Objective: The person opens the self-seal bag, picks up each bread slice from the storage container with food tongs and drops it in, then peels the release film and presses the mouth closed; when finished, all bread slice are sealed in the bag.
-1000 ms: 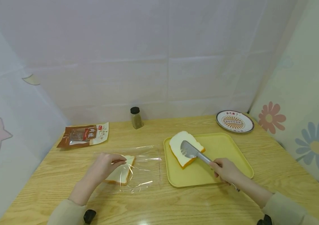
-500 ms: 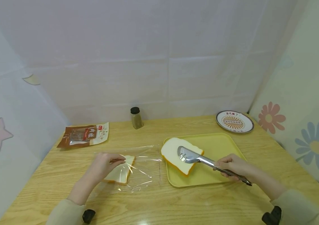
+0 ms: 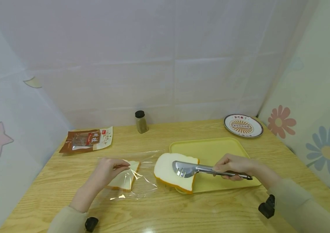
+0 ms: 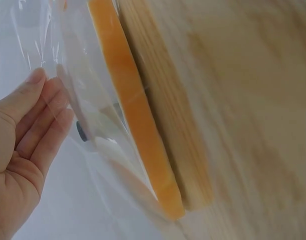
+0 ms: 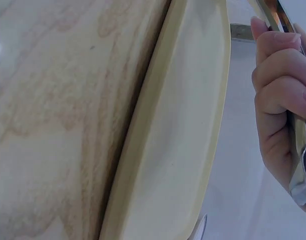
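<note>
With thumb and fingertips, my left hand (image 3: 108, 171) pinches the upper layer of a clear plastic bag (image 3: 148, 186), lifting it. One bread slice (image 3: 127, 176) lies inside the bag under that hand; its orange crust (image 4: 138, 110) shows through the film in the left wrist view. My right hand (image 3: 232, 166) grips metal tongs (image 3: 203, 169), fingers curled round the handles (image 5: 300, 155). The tongs hold a second bread slice (image 3: 165, 168) over the left edge of the yellow tray (image 3: 220, 149), close to the bag's right end. The lower tong arm is hidden beneath that slice.
A brown and white packet (image 3: 86, 139) lies at the back left. A small jar with a black cap (image 3: 141, 122) stands at the back middle. The round patterned plate (image 3: 243, 126) is behind the tray on the right. Cloth-covered walls bound the table.
The tongs and the slice in them have moved left and toward me, from over the tray to beside the bag. My left hand has stayed in place with its pinch on the bag.
</note>
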The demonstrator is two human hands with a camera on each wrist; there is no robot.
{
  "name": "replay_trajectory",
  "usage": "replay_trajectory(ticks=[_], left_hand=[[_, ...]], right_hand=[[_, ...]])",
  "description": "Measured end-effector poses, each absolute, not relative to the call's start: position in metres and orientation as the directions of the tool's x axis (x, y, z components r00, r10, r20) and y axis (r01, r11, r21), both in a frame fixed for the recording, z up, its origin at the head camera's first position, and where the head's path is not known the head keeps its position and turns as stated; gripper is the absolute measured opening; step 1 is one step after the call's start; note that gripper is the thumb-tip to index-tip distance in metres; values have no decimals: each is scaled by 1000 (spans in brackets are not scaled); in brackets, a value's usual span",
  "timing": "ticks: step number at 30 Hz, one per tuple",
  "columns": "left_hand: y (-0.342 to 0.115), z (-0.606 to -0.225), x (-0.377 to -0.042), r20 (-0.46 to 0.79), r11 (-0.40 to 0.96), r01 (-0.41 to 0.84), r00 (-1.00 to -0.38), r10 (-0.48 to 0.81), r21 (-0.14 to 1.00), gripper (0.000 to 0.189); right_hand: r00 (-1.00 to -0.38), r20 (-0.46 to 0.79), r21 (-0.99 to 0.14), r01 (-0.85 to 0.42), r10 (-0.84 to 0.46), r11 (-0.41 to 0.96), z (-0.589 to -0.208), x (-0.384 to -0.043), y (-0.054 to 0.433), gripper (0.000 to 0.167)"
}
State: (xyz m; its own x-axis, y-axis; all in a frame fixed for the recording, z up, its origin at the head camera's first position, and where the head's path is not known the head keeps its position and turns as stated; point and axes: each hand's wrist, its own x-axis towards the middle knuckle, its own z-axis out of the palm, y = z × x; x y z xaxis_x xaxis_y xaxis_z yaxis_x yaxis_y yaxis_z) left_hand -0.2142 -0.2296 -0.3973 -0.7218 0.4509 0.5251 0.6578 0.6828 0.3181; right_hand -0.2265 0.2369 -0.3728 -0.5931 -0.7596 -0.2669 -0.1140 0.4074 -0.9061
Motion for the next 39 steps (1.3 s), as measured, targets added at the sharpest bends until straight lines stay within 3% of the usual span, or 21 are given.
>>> replay_trajectory(ticks=[17, 39], left_hand=[[-229, -395, -213, 492, 692, 636, -748, 446, 341, 12], [-225, -394, -213, 501, 698, 625, -754, 425, 349, 13]], right_hand=[[-568, -343, -858, -134, -748, 495, -375, -269, 217, 42], [-561, -379, -838, -128, -736, 530, -377, -286, 182, 41]])
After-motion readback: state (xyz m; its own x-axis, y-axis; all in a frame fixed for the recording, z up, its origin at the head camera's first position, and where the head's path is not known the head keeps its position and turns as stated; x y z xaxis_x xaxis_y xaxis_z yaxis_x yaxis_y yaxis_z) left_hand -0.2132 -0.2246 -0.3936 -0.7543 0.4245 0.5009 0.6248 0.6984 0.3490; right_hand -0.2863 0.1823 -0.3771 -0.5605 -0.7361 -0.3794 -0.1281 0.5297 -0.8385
